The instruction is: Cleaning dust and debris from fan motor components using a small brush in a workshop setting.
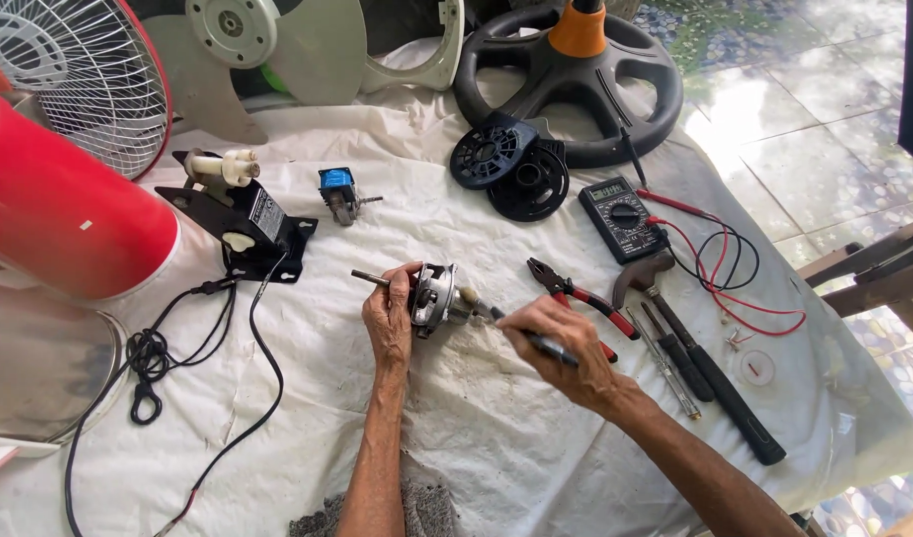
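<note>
The left hand (390, 316) gripped the motor (436, 296) from its left side, fingers curled around the housing and holding it just above the white cloth (476, 438). The motor was a small round unit of dull silver metal with a thin steel shaft (369, 277) projecting to the left past the fingers. It sat at the centre of the work surface, between both hands. The right hand (561, 343) was closed around a black-handled tool (536, 343) in a pen-like grip, its tip set against the right end of the motor.

The cloth was creased and soiled — grey smudges showed near the forearms. Just right of the right hand lay red-handled pliers (581, 295), two slim metal rods (665, 373) and a hammer (710, 383) with a long black shaft. To the left a black cable (233, 398) looped across the cloth.

Farther back stood a black bracket (248, 224) carrying a white plastic part, a small blue coil (338, 189) and two black ribbed plastic discs (511, 169). A black meter (622, 217) with red and black leads lay to the right of the discs.

At the far edge were a wire fan guard (74, 75), a pale fan blade (277, 50) and a round black base (571, 85) with an orange collar. A glossy red cylinder (64, 214) filled the left side.
</note>
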